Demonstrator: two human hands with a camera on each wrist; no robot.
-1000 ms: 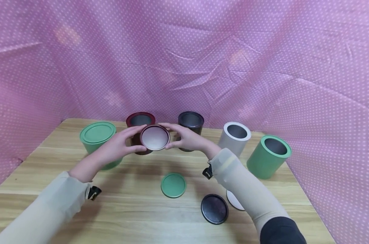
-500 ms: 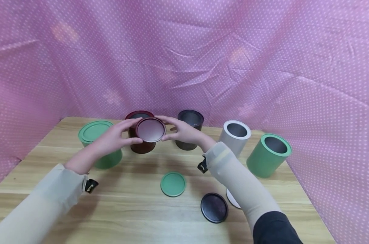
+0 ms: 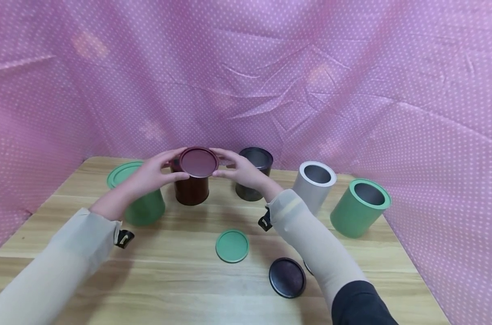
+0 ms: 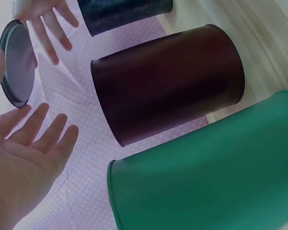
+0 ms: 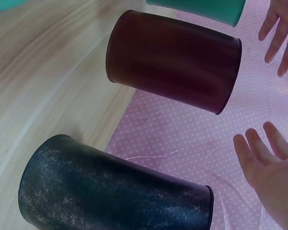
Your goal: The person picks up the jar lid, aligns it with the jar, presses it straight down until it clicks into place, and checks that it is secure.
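A dark red round lid (image 3: 199,162) is held by its rim between both hands. My left hand (image 3: 153,175) pinches its left edge with thumb and index finger; my right hand (image 3: 246,172) grips the right edge. Under and behind the lid stands the dark red canister (image 3: 192,192), upright, its mouth mostly covered by the lid in the head view. From the left wrist, a gap shows between the lid (image 4: 21,64) and the canister's top. The other fingers of my left hand (image 4: 31,163) spread out below the lid.
A lidded green canister (image 3: 145,208) stands left, partly behind the left forearm. Open black (image 3: 250,193), white (image 3: 312,192) and green (image 3: 355,216) canisters stand to the right. A green lid (image 3: 232,246) and a black lid (image 3: 287,277) lie in front; the right sleeve almost hides another lid.
Both hands have moved the dark red lid back and slightly left, over the canister. The lid has tilted flatter, and the right sleeve now covers most of the white lid.
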